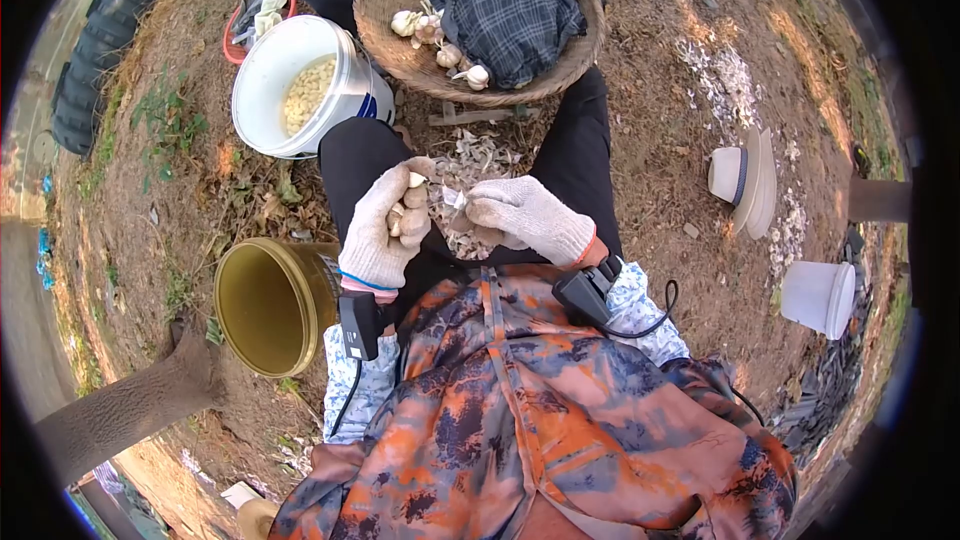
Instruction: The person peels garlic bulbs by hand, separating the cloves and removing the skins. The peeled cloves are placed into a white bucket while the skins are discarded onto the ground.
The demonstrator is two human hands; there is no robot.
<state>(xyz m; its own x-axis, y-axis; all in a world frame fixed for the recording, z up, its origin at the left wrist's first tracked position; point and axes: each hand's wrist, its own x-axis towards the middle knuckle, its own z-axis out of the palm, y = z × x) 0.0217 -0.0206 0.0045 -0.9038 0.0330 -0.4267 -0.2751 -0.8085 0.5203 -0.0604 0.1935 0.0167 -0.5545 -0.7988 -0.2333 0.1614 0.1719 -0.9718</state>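
My left hand (pixel 378 235), in a white knit glove with a blue-edged cuff, is closed around several garlic cloves (pixel 397 221). One pale clove (pixel 416 180) shows between its thumb and fingertip. Just to the right, my right hand (pixel 530 217), gloved with an orange-edged cuff, has its fingers pinched together. A thin whitish flake of garlic skin (pixel 453 198) sticks out at its fingertips. The two hands are a small gap apart, above my lap. Loose garlic skins (pixel 480 153) lie on the ground between my legs.
Ahead, a wicker basket (pixel 400 58) holds garlic bulbs (pixel 448 55) and a dark checked cloth (pixel 510 15). A white bucket (pixel 258 70) contains peeled cloves (pixel 308 95). An empty yellowish bucket (pixel 300 310) lies left. A hat (pixel 755 183) and white tub (pixel 815 300) are at right.
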